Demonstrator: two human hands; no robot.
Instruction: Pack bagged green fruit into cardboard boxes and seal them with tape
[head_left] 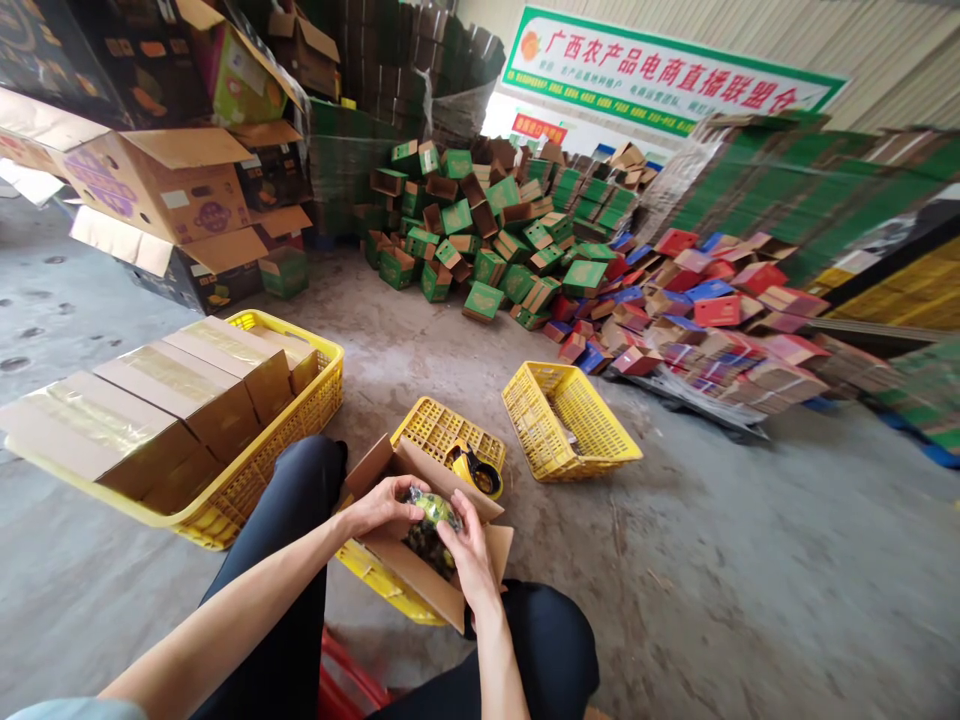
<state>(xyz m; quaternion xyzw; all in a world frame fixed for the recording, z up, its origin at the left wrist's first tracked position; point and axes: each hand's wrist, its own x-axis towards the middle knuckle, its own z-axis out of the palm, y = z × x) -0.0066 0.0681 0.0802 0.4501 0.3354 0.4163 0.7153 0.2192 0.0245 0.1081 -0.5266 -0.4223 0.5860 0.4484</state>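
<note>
Head view: my left hand [388, 503] and my right hand [466, 545] hold a plastic-wrapped green item [434, 508] between their fingertips, above the open carton [442, 585]. The carton, its flaps raised, stands on a yellow crate [394, 585] between my knees and contains dark, partly hidden contents [429, 546]. A tape dispenser [476, 468] lies on the crate just beyond the carton. At left, taped cartons [176, 390] fill a long yellow basket [259, 480].

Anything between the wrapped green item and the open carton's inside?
Nothing visible: the left hand and right hand hold the wrapped green item over the open carton, its flaps apart. The tape dispenser sits beyond it.
</note>
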